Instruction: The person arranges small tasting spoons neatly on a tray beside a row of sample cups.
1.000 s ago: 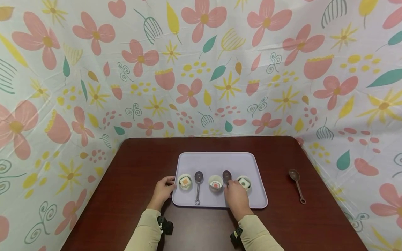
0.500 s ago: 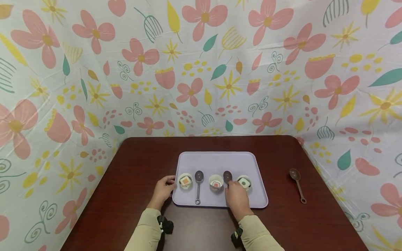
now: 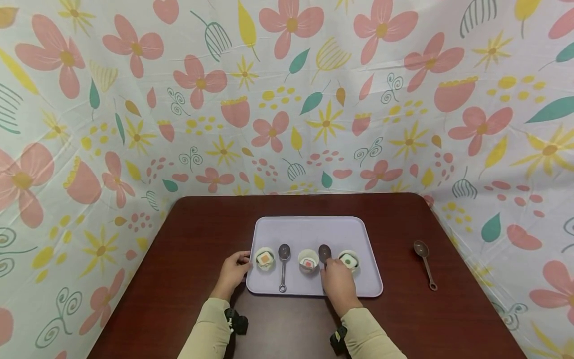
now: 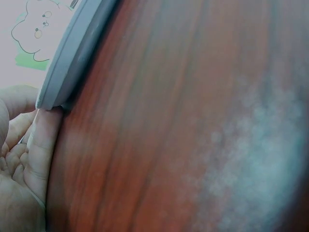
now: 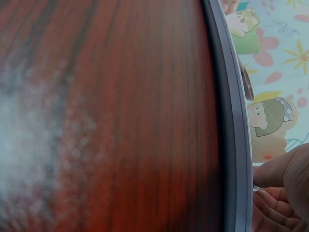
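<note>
Left hand (image 3: 233,273): fingers grip the left edge of the tray (image 3: 309,230). Right hand (image 3: 339,284): fingers pinch the brown spoon (image 3: 325,252) on the tray, bowl just beyond the fingertips, handle hidden. Middle cup (image 3: 307,270) just left of right fingers, right cup (image 3: 355,269) just right. Left cup (image 3: 265,269) near left fingers, dark spoon (image 3: 284,252) farther right. Outer spoon (image 3: 425,262) on desk (image 3: 211,224), well right of both.

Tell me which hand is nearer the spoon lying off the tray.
Right. The right hand is over the tray, left of that spoon; the left hand is at the tray's left edge, farther off.
</note>
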Demonstrator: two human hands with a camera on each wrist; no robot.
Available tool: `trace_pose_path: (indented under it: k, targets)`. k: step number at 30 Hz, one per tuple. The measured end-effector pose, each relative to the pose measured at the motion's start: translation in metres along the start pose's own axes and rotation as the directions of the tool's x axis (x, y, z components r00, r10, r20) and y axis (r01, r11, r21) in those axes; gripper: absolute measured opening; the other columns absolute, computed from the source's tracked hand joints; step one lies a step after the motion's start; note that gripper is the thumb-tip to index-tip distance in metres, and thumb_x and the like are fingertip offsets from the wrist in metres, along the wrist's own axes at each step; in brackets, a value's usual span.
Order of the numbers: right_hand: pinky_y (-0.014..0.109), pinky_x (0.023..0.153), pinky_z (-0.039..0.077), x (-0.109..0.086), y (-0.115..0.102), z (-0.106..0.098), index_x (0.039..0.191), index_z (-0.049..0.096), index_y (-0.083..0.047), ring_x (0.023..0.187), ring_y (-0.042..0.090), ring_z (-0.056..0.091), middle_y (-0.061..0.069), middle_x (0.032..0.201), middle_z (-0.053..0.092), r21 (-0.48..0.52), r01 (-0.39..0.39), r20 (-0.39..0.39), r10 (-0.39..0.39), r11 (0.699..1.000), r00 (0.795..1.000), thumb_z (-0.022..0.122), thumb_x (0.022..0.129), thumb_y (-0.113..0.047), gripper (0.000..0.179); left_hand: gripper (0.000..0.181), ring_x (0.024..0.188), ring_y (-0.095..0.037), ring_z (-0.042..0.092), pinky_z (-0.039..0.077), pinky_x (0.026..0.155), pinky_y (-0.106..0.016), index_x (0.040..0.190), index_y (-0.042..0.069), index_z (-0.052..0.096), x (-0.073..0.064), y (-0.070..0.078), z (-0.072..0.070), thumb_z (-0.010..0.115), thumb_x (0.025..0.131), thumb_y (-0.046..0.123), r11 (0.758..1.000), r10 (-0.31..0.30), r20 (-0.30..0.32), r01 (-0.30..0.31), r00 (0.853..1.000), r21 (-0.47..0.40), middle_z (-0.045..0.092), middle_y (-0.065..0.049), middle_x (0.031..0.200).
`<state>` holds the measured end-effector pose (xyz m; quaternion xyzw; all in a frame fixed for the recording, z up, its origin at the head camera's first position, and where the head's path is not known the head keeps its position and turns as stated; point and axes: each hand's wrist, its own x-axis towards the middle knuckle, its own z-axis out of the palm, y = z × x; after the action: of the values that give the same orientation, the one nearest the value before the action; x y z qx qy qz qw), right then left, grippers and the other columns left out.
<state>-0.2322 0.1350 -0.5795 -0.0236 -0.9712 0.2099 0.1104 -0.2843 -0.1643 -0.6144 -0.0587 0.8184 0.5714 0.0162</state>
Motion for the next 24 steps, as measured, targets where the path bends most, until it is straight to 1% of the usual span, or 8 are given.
trace_pose_path:
  k: [4, 13, 18, 21, 24]
  targets:
    - [0.040, 0.062, 0.049, 0.000, 0.000, 0.001, 0.087, 0.064, 0.001, 0.073, 0.025, 0.060, 0.010, 0.076, 0.059, 0.006, -0.009, -0.002, 0.009, 1.000, 1.000, 0.072, 0.076, -0.016, 0.021, 0.035, 0.078, -0.022, 0.054, 0.052, 0.053, -0.034, 0.116, 0.011, 0.061, 0.000, 0.000, 0.000, 0.067, 0.081, 0.008, 1.000, 0.000, -0.002, 0.000, 1.000, -0.002, 0.056, -0.008, 0.097]
    - [0.038, 0.058, 0.048, -0.002, 0.001, -0.002, 0.084, 0.064, -0.001, 0.068, 0.023, 0.059, 0.008, 0.072, 0.057, 0.017, 0.018, -0.050, -0.018, 1.000, 0.999, 0.073, 0.077, -0.019, 0.022, 0.035, 0.079, -0.022, 0.055, 0.052, 0.053, -0.034, 0.116, 0.011, 0.061, -0.001, 0.003, -0.001, 0.067, 0.082, 0.008, 1.000, -0.006, 0.004, 0.006, 1.000, -0.014, 0.056, -0.008, 0.097]
    - [0.038, 0.060, 0.050, -0.001, 0.001, -0.011, 0.085, 0.065, -0.002, 0.071, 0.024, 0.060, 0.008, 0.075, 0.059, 0.033, 0.029, -0.052, -0.027, 0.999, 0.998, 0.072, 0.078, -0.020, 0.021, 0.035, 0.079, -0.022, 0.055, 0.052, 0.053, -0.035, 0.116, 0.010, 0.061, -0.001, 0.004, -0.001, 0.067, 0.081, 0.008, 1.000, -0.010, 0.007, 0.010, 1.000, -0.012, 0.056, -0.009, 0.097]
    - [0.039, 0.062, 0.050, 0.001, 0.002, -0.019, 0.090, 0.066, -0.001, 0.073, 0.025, 0.061, 0.010, 0.077, 0.061, 0.033, 0.017, -0.043, -0.016, 0.999, 0.999, 0.071, 0.079, -0.021, 0.023, 0.035, 0.078, -0.021, 0.055, 0.052, 0.054, -0.035, 0.116, 0.010, 0.061, -0.001, 0.004, -0.002, 0.067, 0.081, 0.009, 1.000, -0.007, 0.009, 0.008, 1.000, -0.009, 0.057, -0.009, 0.098]
    - [0.039, 0.062, 0.050, 0.005, 0.006, -0.028, 0.093, 0.067, -0.001, 0.072, 0.024, 0.060, 0.009, 0.076, 0.062, 0.050, -0.005, -0.043, 0.008, 0.999, 0.999, 0.069, 0.080, -0.023, 0.026, 0.036, 0.079, -0.022, 0.055, 0.052, 0.054, -0.035, 0.117, 0.010, 0.061, -0.002, 0.005, -0.002, 0.067, 0.082, 0.009, 1.000, -0.010, 0.012, 0.010, 1.000, -0.012, 0.056, -0.009, 0.098]
